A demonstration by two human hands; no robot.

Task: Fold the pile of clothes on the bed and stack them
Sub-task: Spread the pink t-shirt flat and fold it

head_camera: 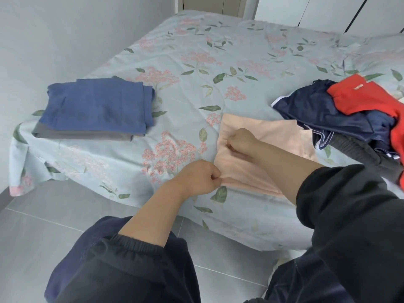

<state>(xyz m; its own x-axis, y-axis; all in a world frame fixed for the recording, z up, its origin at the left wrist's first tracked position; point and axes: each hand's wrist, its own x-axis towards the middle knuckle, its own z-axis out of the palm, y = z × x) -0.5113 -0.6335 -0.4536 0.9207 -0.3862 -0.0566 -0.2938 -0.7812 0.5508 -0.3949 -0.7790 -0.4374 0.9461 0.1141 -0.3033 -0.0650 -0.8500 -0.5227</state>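
A pale peach garment (275,136) lies partly folded on the bed near its front edge. My left hand (196,178) pinches its near left corner. Further in, my right hand (240,143) grips a fold of the same cloth with curled fingers. At the left of the bed sits a stack of folded clothes, a blue garment (98,106) on top of a grey one (87,135). At the right lies an unfolded pile: a navy garment with white trim (323,114), a red garment (360,99) on top, and a dark grey piece (354,149) underneath.
The bed is covered by a light blue floral sheet (196,62) that hangs over the front edge. Grey floor tiles (43,226) lie below. A grey wall (54,40) runs along the left, and white cupboard doors (317,12) stand behind the bed.
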